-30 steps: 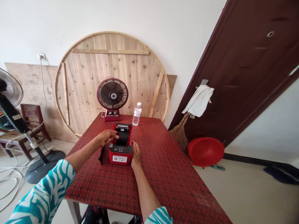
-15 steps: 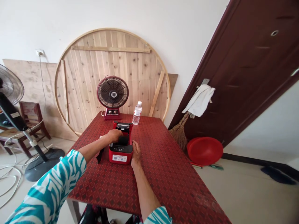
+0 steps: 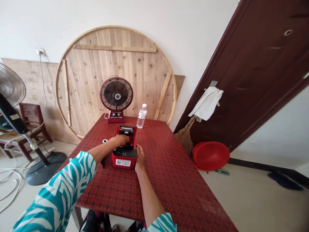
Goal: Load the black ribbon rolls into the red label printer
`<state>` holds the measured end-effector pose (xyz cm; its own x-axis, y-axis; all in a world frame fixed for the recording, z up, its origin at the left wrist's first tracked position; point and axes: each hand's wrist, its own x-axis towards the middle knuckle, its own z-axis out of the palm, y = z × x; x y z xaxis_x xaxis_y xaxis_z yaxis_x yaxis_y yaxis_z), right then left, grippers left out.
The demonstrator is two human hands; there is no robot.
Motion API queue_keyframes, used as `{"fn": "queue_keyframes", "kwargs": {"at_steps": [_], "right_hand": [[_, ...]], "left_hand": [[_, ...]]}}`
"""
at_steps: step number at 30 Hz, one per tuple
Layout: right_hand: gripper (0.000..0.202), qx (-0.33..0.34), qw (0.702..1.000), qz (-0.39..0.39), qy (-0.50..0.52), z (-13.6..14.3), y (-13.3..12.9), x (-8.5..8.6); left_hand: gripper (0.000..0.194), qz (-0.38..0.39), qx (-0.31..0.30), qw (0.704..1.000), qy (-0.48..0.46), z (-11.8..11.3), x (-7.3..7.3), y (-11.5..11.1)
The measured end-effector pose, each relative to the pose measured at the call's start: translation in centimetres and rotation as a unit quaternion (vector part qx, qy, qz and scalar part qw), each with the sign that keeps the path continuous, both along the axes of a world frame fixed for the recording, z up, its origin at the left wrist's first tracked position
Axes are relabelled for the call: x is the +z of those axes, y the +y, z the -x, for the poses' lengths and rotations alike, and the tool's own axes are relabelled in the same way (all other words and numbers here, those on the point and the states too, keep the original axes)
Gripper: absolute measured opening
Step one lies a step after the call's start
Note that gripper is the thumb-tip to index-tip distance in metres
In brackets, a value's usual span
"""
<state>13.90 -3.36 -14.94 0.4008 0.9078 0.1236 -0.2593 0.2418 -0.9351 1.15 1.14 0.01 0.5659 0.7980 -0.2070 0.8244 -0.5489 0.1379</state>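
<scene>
A red and black label printer (image 3: 123,162) stands on the table with its lid (image 3: 126,130) raised at the back. My left hand (image 3: 122,140) reaches over the printer and down into its opening; the fingers are hidden inside, so their grip does not show. Against the printer's right side, my right hand (image 3: 140,156) holds the casing, thumb uppermost. A small white roll (image 3: 104,141) lies beyond my left forearm. Partly under that forearm is a black item (image 3: 103,162) that I cannot make out.
A red table fan (image 3: 117,96) and a water bottle (image 3: 141,116) stand at the far end of the patterned table (image 3: 169,174). Behind them a round wooden tabletop (image 3: 145,71) leans on the wall. A floor fan (image 3: 14,119) is left; a broom (image 3: 185,137) and red basin (image 3: 211,156) are right.
My left hand has shifted slightly right and deeper into the printer, covering the black part seen beside its fingers before. More of the white roll shows. My right hand stays on the casing.
</scene>
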Motion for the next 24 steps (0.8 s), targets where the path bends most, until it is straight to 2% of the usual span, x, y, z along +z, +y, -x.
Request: {"fn": "queue_keyframes", "kwargs": {"at_steps": [4, 7, 9, 11, 14, 18, 21, 24], "right_hand": [[0.041, 0.007, 1.000, -0.005, -0.009, -0.1, 0.0, 0.0], [0.040, 0.002, 1.000, -0.008, -0.001, -0.1, -0.1, 0.1], [0.040, -0.004, 1.000, -0.006, 0.003, -0.2, -0.1, 0.1], [0.040, -0.007, 1.000, 0.001, 0.000, -0.2, 0.0, 0.1], [0.040, -0.007, 1.000, 0.004, -0.010, -0.3, 0.1, -0.1], [0.042, -0.003, 1.000, 0.006, -0.017, -0.5, 0.0, -0.1], [0.043, 0.000, 1.000, 0.015, -0.019, -0.5, -0.2, 0.1], [0.043, -0.007, 1.000, 0.023, -0.009, -0.4, -0.3, 0.3]], "left_hand": [[0.036, -0.014, 0.008, 1.000, 0.026, 0.1, 0.5, -0.7], [0.034, -0.037, 0.015, 0.999, 0.007, 0.5, 1.2, -1.6], [0.033, -0.055, 0.029, 0.997, -0.050, 1.4, 1.5, -2.3], [0.032, -0.053, 0.042, 0.986, -0.152, 2.8, 1.8, -2.9], [0.030, -0.007, 0.075, 0.942, -0.326, 6.0, 2.0, -3.4], [0.041, 0.029, 0.133, 0.859, -0.494, 10.5, 1.9, -2.9], [0.046, 0.031, 0.185, 0.824, -0.535, 12.6, 1.3, -1.9], [0.039, 0.006, 0.223, 0.822, -0.524, 13.0, 0.1, -0.5]]}}
